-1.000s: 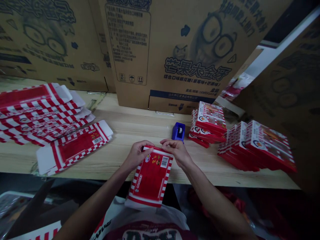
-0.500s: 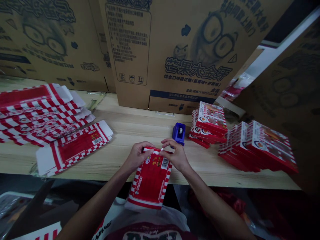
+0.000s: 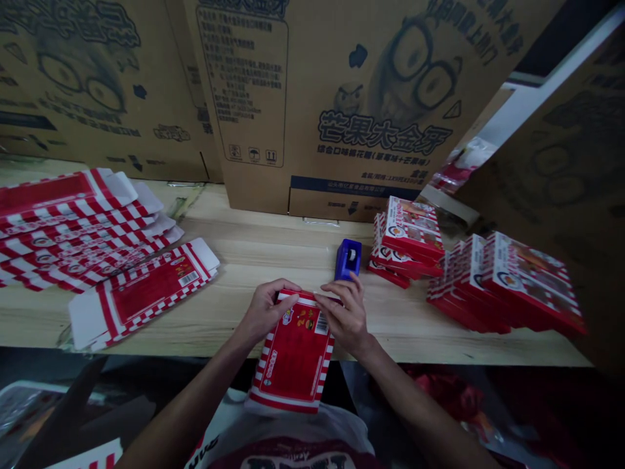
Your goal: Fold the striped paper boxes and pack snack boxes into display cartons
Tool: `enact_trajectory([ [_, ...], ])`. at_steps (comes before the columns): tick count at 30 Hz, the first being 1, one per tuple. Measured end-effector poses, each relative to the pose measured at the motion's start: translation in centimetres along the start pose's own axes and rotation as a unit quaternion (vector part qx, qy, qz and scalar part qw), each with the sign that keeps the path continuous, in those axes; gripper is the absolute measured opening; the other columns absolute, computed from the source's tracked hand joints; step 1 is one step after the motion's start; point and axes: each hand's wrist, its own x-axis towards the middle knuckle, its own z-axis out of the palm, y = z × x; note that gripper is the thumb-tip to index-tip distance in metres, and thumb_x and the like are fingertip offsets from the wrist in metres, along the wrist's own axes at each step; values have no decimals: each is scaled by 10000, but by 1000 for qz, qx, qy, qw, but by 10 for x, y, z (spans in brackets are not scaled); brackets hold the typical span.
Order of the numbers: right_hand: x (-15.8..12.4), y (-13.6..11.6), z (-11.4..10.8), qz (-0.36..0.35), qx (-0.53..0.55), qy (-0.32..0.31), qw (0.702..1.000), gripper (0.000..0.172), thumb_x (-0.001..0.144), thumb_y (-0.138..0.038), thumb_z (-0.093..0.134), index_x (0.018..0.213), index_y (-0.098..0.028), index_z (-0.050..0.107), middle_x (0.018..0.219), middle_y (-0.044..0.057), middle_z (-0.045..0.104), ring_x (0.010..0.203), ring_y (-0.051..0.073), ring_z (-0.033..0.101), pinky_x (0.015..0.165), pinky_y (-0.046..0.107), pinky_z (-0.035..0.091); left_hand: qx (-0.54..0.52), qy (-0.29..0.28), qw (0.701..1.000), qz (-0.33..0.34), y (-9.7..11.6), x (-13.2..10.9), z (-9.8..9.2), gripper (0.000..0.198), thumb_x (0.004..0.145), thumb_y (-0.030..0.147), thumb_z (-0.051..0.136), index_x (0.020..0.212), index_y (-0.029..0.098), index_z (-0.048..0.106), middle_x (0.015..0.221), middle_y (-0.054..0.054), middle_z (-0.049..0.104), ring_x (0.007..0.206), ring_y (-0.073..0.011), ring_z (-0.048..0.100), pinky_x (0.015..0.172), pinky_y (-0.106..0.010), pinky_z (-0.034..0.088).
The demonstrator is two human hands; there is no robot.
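Observation:
A red cardboard box point(image 3: 293, 358) with white stripes and a barcode leans upright at the table's front edge, its lower end against my body. My left hand point(image 3: 268, 307) is closed on its upper left corner, thumb on the printed face and fingers behind. At the upper right corner my right hand point(image 3: 346, 311) grips the top edge, thumb in front and the other fingers over the end. A small shiny bit shows at the top edge between the hands; I cannot make out what it is. Just beyond my right fingers stands a blue tape dispenser point(image 3: 348, 258).
Striped red-and-white boxes with raised flaps point(image 3: 63, 221) pile up at left, one lone flapped box point(image 3: 151, 286) before them. Finished-looking boxes stand in stacks at right point(image 3: 530, 280) and behind the dispenser point(image 3: 413, 228). Large brown cartons point(image 3: 303, 130) wall off the wooden table's point(image 3: 234, 260) back.
My right hand's fingers have come down from a raised pinch onto the box's top edge. The left hand keeps its hold on the box. The view has shifted slightly.

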Motion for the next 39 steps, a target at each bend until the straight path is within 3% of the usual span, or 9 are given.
enact_trajectory([
  [8,18,-11,-8,25,57,-98,993,208,850,-222,605,1021,-303,692,1018,43,704,999,242,605,1054,539,259,37,-2,999,32,5,-8,2,188,790,317,649,878,155,686,834,-49,674,732,-166,611,656,-250,476],
  [12,33,-16,-17,91,171,-174,965,178,819,-309,660,978,-238,701,989,75,689,934,227,629,888,399,455,55,-5,997,49,8,-10,2,174,792,308,644,866,155,685,817,-40,664,724,-161,600,657,-246,462],
  [17,43,-17,-24,151,226,-246,930,158,791,-330,674,876,-199,703,892,62,688,836,216,639,731,296,496,61,9,997,55,15,-14,4,164,777,292,650,850,151,693,783,-40,659,719,-163,595,668,-251,454],
  [23,47,-7,-4,189,203,-324,904,166,737,-337,684,683,-191,626,665,10,644,649,190,595,578,263,469,45,16,998,49,11,-16,-3,190,722,298,695,824,141,728,708,-52,662,611,-138,559,557,-231,409],
  [25,51,-8,5,193,218,-337,895,182,688,-329,724,780,-201,632,736,12,665,681,201,621,607,276,495,55,16,997,42,17,-18,-14,202,713,282,699,851,138,731,704,-48,659,578,-123,536,523,-220,389],
  [28,60,-8,11,199,238,-251,917,535,618,-344,775,1107,-243,582,1040,64,669,914,259,652,759,332,532,98,78,990,65,41,-22,-49,177,706,242,690,849,146,727,763,-52,673,647,-139,571,569,-222,426],
  [31,68,-1,11,221,266,-108,932,544,674,-429,720,1165,-269,549,1200,104,613,1079,282,610,852,360,525,59,265,958,92,83,-26,-112,178,686,247,697,835,151,691,767,-37,667,649,-148,596,591,-242,472],
  [34,67,7,13,273,277,-64,919,474,681,-480,703,1082,-252,596,1117,118,655,1044,292,631,828,358,546,-12,526,842,122,131,-32,-192,157,667,194,686,793,144,607,686,-4,627,588,-136,596,590,-255,504],
  [39,40,12,32,308,283,-121,900,429,669,-499,721,1002,-239,645,1046,104,682,984,285,657,833,351,557,19,674,726,137,177,-44,-293,83,779,91,535,802,147,477,652,37,518,544,-87,537,541,-206,459],
])
